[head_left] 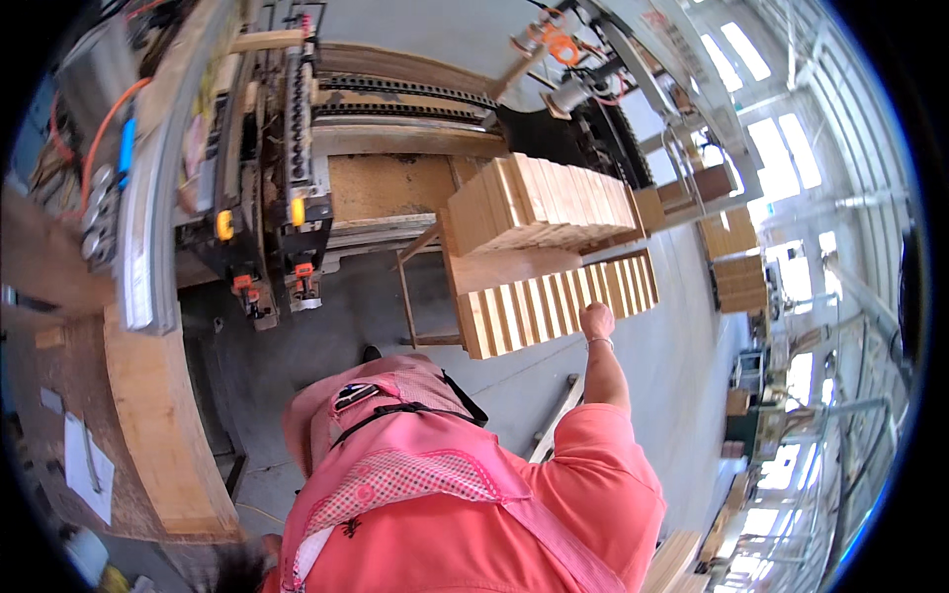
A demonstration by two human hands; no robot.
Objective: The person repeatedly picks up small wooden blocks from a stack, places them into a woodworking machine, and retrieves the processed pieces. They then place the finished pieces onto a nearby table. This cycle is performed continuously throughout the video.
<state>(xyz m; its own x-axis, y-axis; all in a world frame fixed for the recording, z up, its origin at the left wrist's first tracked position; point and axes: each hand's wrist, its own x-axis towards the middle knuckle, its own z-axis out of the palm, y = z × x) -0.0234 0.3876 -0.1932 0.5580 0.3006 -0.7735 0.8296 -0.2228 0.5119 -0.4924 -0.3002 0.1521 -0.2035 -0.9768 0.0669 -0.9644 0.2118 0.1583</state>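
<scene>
Workshop, grey floor (672, 336); wooden rack (514, 269) as landmark. On rack: front row of wooden strips (544, 304), taller wooden stack (554, 203) behind. Right hand (597, 321) at row's near edge, fingers curled, grip indeterminable; left fingers not visible. Clamping machine (308, 219) left of rack.

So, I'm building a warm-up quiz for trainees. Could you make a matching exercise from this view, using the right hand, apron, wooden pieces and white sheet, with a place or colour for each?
Column one
1. Right hand
2. Apron
3. Wooden pieces
4. White sheet

Column two
A. On the brown bench at the person's left
B. At the near row, toward its right-hand end
C. Pink, partly checked
D. In two rows on a stand

Pairs: 1-B, 2-C, 3-D, 4-A
</scene>
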